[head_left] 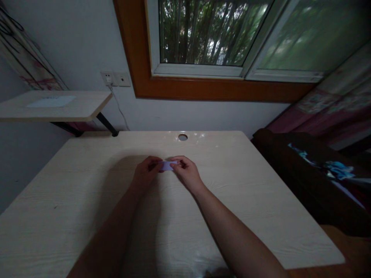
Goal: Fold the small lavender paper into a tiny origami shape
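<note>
Between both hands is a small, flat purple piece (167,166), which looks like folded paper. My left hand (147,171) pinches its left end between thumb and fingers. The right end is gripped the same way by my right hand (186,170), with the thumb on the near face. Both hands are over the far middle part of the pale wooden desk (232,200). Fingers cover the two ends of the piece, so its full outline is hidden.
A round cable hole (182,137) is near the desk's back edge. At left a raised shelf (95,104) on black legs holds a white sheet (51,101). A cord hangs from the wall socket (108,78). Dark furniture with cloths (339,170) stands at right.
</note>
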Available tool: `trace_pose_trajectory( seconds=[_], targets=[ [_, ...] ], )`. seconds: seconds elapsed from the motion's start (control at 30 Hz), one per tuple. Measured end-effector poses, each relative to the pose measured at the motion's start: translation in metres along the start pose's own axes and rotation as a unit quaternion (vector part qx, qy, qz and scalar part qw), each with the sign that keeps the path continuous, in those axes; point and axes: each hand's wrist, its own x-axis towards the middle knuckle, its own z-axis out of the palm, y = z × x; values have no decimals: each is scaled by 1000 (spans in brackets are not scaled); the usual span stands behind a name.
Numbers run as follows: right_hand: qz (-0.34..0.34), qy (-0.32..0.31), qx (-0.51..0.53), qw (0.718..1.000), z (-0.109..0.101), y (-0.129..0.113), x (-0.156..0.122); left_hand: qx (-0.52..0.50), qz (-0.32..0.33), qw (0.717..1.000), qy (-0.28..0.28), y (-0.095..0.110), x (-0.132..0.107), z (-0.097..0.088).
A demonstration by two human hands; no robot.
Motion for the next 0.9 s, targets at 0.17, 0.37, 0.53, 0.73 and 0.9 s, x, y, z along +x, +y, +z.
trace_pose_trajectory(
  seconds=[0.17, 0.37, 0.53, 0.73, 0.9],
  targets=[
    [-2, -1, 5, 1000, 0, 0, 0, 2, 1, 1000, -2, 1, -1, 0],
    [5, 6, -3, 1000, 0, 2, 1, 7, 8, 1000, -8, -4, 1, -1],
    [5, 9, 4, 1000, 1, 2, 1, 14, 22, 1000, -18, -3, 0, -2],
    [6, 14, 6, 1000, 0, 3, 1, 53, 46, 997, -37, -1, 0, -3],
    [4, -1, -3, 1000, 1, 2, 0, 141, 85, 985, -47, -2, 0, -5]
  ],
)
